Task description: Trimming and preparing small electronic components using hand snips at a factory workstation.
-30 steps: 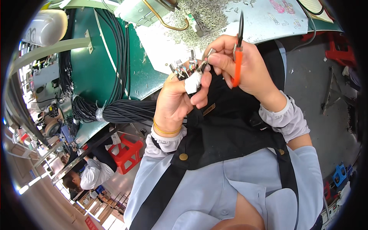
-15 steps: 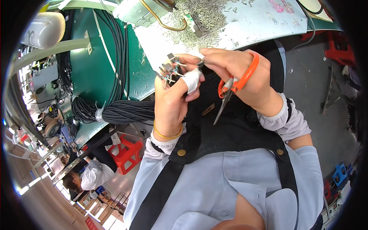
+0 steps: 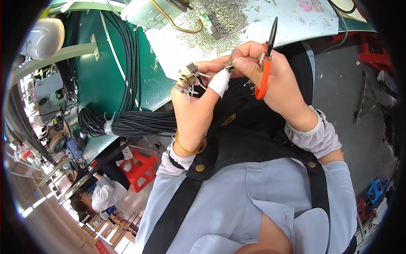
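My left hand (image 3: 194,108) is closed on several small grey connectors (image 3: 192,67) with short coloured wires, which stick up between its fingers. White tape (image 3: 220,83) wraps its thumb. At that thumb tip my right hand (image 3: 281,82) pinches a small wire end, partly hidden by the fingers. Orange-handled scissors (image 3: 264,80) hang looped on the right hand, their dark pointed blades aimed up and away. Behind the hands, more thin wire ends (image 3: 249,86) lie against the black apron (image 3: 253,127).
A heap of small metal pieces (image 3: 224,21) covers part of the white work surface (image 3: 292,29), beside a machine with a brass tube (image 3: 169,19). A thick black cable bundle (image 3: 139,123) lies on the green table (image 3: 105,76). Red stools (image 3: 141,169) and a seated person (image 3: 105,192) are farther left.
The scissors have swung from pointing down toward me to pointing up and away. My right fingertips have come to the left thumb, and my left hand has shifted slightly right.
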The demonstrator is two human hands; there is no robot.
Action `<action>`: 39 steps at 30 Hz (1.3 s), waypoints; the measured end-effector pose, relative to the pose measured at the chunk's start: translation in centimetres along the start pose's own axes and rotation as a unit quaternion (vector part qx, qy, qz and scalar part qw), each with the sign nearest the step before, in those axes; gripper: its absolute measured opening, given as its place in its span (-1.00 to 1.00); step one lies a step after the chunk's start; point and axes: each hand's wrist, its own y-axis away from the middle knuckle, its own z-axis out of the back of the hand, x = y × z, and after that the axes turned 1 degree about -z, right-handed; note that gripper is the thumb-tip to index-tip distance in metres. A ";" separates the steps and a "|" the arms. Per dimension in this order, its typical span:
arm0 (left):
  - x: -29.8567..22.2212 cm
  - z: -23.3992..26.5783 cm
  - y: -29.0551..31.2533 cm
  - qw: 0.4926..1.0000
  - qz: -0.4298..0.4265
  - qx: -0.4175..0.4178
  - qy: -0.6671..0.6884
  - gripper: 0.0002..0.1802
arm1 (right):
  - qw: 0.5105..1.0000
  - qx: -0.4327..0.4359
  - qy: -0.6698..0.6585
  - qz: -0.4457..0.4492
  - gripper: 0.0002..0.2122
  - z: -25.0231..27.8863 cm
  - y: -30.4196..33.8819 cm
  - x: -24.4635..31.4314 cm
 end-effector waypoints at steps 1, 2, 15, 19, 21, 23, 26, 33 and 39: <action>-0.3 0.5 -0.2 0.996 0.064 0.025 0.064 -0.84 | 1.000 0.011 0.000 0.005 -0.90 0.0 -0.1 0.3; -0.6 1.0 -0.4 0.982 0.127 0.050 0.128 -0.83 | 1.000 0.021 0.000 0.009 -0.89 0.1 -0.1 0.5; -1.2 0.6 -0.1 0.991 0.072 0.022 0.111 -0.85 | 0.897 0.050 0.436 0.054 -0.68 0.2 1.5 0.6; -1.4 0.7 -0.5 0.991 0.089 0.026 0.098 -0.89 | 0.895 0.041 0.441 0.058 -0.70 0.2 1.6 -0.1; -1.1 1.5 -1.4 0.981 0.129 0.054 0.131 -0.91 | 0.936 0.074 0.343 -0.006 -0.72 0.3 1.6 -0.5; -0.6 1.9 -2.7 0.952 0.210 0.107 0.197 -0.94 | 0.952 0.089 0.291 -0.037 -0.73 0.3 1.4 -0.4; 0.4 1.4 -4.9 0.952 0.185 0.079 0.230 -0.94 | 0.983 0.008 0.040 -0.178 -0.77 0.5 0.8 0.4; 0.8 1.5 -8.0 0.952 0.188 0.062 0.235 -0.92 | 0.988 -0.112 0.101 -0.042 -0.81 -1.0 -5.1 1.7; 1.2 2.2 -9.1 0.938 0.219 0.110 0.243 -0.92 | 0.982 -0.040 0.150 -0.106 -0.82 -0.2 -7.4 1.4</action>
